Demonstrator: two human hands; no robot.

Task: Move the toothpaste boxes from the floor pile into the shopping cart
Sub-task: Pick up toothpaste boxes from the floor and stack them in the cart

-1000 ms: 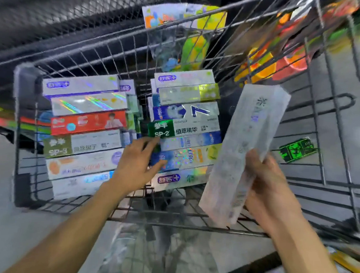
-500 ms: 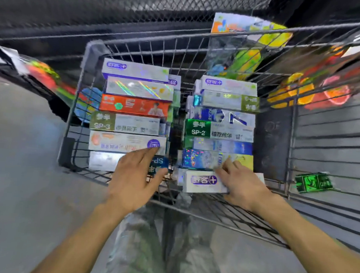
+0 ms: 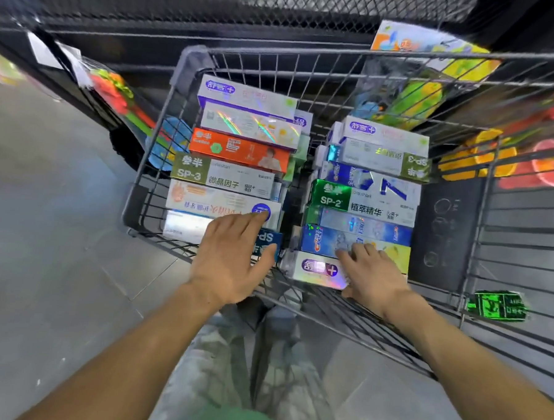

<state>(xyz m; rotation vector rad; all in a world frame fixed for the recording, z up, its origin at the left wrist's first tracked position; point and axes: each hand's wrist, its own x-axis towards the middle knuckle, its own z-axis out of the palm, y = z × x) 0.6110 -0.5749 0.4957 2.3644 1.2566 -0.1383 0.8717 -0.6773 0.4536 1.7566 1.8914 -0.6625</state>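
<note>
Grey floor tiles (image 3: 58,246) and a dark mesh shelf frame the shopping cart (image 3: 480,220), where the right hand (image 3: 375,272), which a second ago held a pale box upright, now lies with relaxed fingers (image 3: 358,251) on the white holographic box (image 3: 314,269) at the near end of the right row, while the left hand (image 3: 231,259) rests flat, grasping nothing, on the left row's nearest boxes. That suggests another box has just been stowed and both hands are only tidying; the floor pile is out of view. Readable labels include the green SP-3 box (image 3: 223,176), the green SP-2 box (image 3: 359,203) and an orange box (image 3: 240,150).
</note>
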